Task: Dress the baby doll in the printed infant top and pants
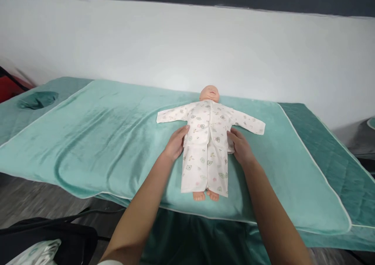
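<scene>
Both hands (209, 144) flat vs dressed doll's (207, 140) waist, on teal blanket (102, 140).

No readable text in view.

The doll's suit (206, 147) bears only a small printed pattern of pictures, too fine to make out, with no letters or numbers among them. The green blanket (111, 140) is plain with a white edge, and the wall (187, 46) behind it carries no sign or label. The patterned cloth (38, 253) at the lower left corner shows faint marks, but nothing there can be read as a word, brand or number.
</scene>
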### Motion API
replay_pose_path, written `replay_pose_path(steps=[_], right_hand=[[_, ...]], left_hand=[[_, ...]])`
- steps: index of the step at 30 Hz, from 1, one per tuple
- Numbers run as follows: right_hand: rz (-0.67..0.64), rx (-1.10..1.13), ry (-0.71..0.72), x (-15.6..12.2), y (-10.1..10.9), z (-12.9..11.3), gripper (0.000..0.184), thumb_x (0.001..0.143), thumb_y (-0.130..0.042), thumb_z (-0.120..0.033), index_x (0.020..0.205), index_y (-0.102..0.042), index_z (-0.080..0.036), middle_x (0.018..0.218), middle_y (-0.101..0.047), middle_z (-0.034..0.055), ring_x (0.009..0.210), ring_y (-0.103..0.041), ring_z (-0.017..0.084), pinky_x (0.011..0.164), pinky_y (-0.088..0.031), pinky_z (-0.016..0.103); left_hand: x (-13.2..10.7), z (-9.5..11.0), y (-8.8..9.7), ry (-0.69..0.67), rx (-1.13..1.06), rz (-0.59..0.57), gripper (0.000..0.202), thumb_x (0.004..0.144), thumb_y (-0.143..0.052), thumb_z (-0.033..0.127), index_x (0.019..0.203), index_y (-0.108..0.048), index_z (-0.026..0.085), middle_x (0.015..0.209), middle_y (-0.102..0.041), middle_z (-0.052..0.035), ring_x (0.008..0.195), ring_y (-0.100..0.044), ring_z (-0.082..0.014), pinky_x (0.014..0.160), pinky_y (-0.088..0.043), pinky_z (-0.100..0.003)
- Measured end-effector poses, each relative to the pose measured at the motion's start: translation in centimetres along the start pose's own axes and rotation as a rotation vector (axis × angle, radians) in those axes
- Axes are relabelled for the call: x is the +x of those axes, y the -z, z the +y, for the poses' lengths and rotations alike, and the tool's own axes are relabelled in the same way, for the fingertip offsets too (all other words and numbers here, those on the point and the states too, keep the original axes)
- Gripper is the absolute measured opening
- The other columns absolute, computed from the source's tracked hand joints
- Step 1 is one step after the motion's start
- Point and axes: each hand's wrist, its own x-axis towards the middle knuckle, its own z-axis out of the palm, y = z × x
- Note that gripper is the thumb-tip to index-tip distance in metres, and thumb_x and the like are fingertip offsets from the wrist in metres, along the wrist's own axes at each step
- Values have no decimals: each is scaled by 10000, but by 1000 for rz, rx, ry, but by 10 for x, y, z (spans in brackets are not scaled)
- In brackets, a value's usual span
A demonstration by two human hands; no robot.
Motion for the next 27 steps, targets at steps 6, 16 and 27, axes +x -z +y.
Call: replay_pose_path(steps=[6,16,27], right_hand=[[-28,239,-98,-3,-12,-5,482,807,-724,-467,1216,-629,-232,1186,-716,74,1043,-699,274,754,-608,365],[-3,224,-79,17,-10,-4,517,806,-729,-481,1254,-607,-252,1277,-683,66,1061,-691,266,799,-596,375],[111,-303,41,-47,9,9,417,894,-645,-501,1179,-635,-197,1050,-718,76,903,-651,227,819,-520,382]], left_hand=[[22,-5,-10,58,-53,-40,459,753,-830,343,1125,-709,104,1042,-777,-137,927,-752,-263,896,-613,-377],[39,0,-20,36,-97,-84,483,753,-816,320,1172,-694,113,1091,-767,-133,983,-740,-278,933,-596,-399],[37,10,-30,-748,616,339,260,922,-608,333,1135,-672,198,1236,-661,-85,1196,-603,-212,1053,-482,-358]])
